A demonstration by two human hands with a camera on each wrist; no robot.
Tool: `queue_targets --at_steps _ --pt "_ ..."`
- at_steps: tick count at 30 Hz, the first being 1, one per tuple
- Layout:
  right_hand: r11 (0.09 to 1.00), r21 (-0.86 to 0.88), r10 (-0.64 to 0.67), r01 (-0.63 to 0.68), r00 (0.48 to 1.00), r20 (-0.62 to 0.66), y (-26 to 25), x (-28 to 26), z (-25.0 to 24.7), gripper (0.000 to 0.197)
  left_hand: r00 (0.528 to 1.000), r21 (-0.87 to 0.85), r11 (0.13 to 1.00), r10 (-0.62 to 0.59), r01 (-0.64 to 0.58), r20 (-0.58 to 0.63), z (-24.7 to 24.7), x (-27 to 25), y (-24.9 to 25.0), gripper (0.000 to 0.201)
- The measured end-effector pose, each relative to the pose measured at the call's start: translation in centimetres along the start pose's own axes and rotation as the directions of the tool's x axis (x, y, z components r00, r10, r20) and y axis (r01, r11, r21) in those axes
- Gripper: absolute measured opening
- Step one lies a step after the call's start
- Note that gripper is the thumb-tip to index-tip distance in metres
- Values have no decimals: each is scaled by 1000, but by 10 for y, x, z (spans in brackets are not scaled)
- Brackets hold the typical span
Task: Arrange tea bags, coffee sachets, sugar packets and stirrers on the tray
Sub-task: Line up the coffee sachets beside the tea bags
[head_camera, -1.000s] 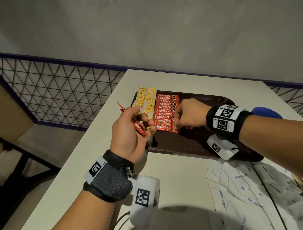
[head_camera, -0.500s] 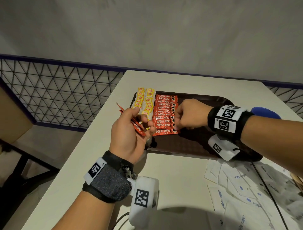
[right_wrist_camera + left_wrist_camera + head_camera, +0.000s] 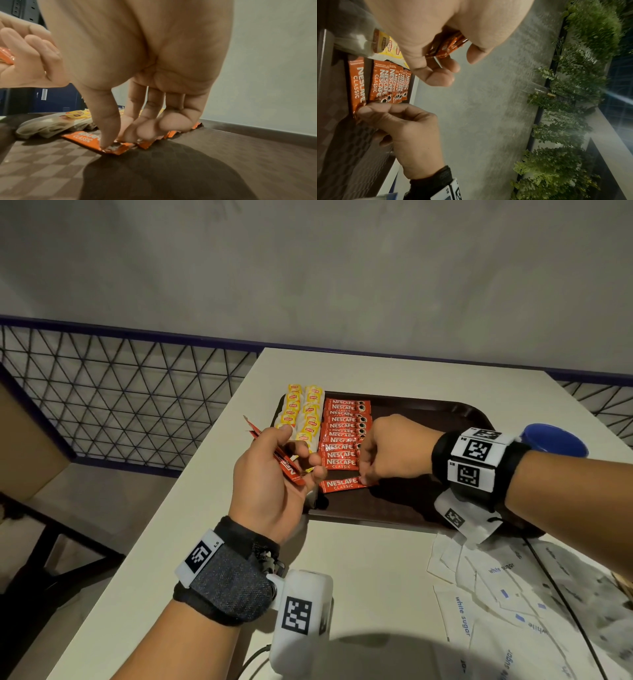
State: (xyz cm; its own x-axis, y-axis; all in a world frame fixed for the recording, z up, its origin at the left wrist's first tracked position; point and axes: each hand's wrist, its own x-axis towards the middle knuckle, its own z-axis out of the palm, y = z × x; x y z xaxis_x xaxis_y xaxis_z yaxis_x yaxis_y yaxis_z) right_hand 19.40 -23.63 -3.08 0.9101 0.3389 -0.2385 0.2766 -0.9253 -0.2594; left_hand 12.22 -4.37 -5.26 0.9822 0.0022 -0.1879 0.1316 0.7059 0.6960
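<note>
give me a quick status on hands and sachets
Right hand pinching nearest coffee sachet on tray. Left hand holding spare sachets. Nothing blocking.

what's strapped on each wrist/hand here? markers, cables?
Left hand: bare, grey fabric wristband with black edging, one white square-code tag, white camera pod with a code tag and a dark cable. Right hand: bare, black wristband with white code tags, white pod below. No sleeves.

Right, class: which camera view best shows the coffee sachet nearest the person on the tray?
The head view: the nearest coffee sachet shows whole, right hand pinching its end. Left wrist shows it sideways; right wrist shows only the pinched end.
</note>
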Motion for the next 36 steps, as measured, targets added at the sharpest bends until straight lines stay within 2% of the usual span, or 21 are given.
queue_targets --at_steps 4,8,13,16,22,36 --pt "999 18 -39 39 999 -6 -6 -1 1 18 1000 -1 1000 4 -4 -2 1 -1 0 19" --pt "993 -70 -89 92 995 48 -13 2 7 28 1000 -1 1000 10 -10 -3 1 -1 1 19" --pt "997 -67 -31 36 997 73 -14 8 6 33 1000 1 1000 13 -13 -6 1 0 1 20" --pt "1000 -26 6 -4 998 66 -10 12 6 30 1000 2 1000 12 -12 -8 1 0 1 21" --pt "1000 -12 12 -13 1000 -27 -9 20 7 31 1000 -11 1000 -1 1 -8 0 1 1 20" --pt "999 -28 24 -26 999 -46 -11 22 2 34 1000 -10 1000 3 -3 -8 -1 1 2 20"
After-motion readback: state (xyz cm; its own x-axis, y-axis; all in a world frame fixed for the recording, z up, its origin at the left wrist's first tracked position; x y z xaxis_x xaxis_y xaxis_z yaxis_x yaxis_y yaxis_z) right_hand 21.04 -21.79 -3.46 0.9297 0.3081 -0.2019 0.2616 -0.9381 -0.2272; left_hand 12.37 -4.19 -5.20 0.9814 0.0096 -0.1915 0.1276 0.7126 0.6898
